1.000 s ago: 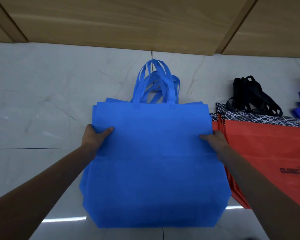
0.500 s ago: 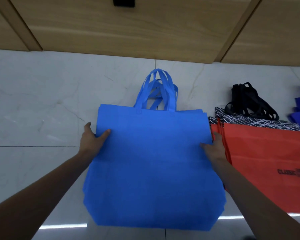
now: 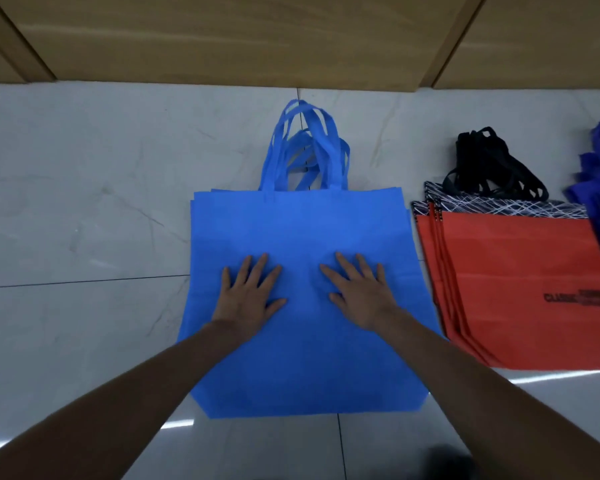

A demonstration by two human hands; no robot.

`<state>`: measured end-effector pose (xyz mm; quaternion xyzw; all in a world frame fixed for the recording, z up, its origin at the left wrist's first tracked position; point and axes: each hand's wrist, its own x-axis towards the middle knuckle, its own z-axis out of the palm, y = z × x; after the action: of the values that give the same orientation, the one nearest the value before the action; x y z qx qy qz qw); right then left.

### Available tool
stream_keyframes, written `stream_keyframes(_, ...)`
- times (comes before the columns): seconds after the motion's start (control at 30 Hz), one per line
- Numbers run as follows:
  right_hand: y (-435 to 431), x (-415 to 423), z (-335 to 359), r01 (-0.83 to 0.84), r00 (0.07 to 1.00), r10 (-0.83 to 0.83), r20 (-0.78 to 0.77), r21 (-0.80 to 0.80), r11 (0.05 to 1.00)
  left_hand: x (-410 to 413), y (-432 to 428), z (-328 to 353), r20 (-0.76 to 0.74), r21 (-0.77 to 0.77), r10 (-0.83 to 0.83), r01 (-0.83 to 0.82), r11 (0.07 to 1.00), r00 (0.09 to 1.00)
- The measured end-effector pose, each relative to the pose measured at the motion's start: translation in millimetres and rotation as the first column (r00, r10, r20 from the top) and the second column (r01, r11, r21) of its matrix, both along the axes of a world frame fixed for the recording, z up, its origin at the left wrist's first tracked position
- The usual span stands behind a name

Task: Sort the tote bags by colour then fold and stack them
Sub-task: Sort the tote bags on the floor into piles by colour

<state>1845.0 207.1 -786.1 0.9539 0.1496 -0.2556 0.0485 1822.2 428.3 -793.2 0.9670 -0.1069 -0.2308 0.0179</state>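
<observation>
Left hand (image 3: 248, 296) and right hand (image 3: 361, 296) lie flat, fingers spread, on blue tote bags (image 3: 298, 230); neighbouring red bags (image 3: 516, 265) show blurred print, "CLASS…".

Bright blue on the tote bags (image 3: 302, 358) and their handles (image 3: 321, 143). Orange-red on the neighbour bags (image 3: 520, 271), with black lettering (image 3: 575, 296), black straps (image 3: 492, 168) and a black band (image 3: 499, 207) crossed by thin white lines. Pale grey veined floor tiles (image 3: 84, 202).

The floor (image 3: 84, 209) is pale, glossy marble-look tile with faint grey veins, crossed by thin dark grout lines (image 3: 84, 282) (one sideways, one running away from the viewer). Streaks of reflected light (image 3: 182, 424) lie near the bottom. Along the far edge stands light wooden panelling (image 3: 222, 39) with darker slanted battens (image 3: 459, 39).
</observation>
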Motion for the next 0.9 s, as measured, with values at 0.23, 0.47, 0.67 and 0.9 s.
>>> stream_keyframes(0.23,-3,-17,70,-0.483,0.865,0.468,-0.179,-0.044,0.875,8,-2,30,-0.039,-0.066,-0.229,0.227,0.972,0.973)
stream_keyframes(0.47,-42,-95,53,-0.536,0.843,0.532,-0.079,-0.037,0.844,-24,2,73,-0.233,-0.126,-0.360,0.339,0.932,0.903)
stream_keyframes(0.67,-26,-116,-1,-0.429,0.903,0.428,0.038,0.081,0.899,-56,4,55,-0.294,-0.048,-0.294,0.293,0.955,0.909)
stream_keyframes(0.9,-28,-111,-39,-0.390,0.918,0.355,0.178,0.233,0.891,-34,3,46,-0.280,-0.016,-0.397,0.409,0.912,0.874)
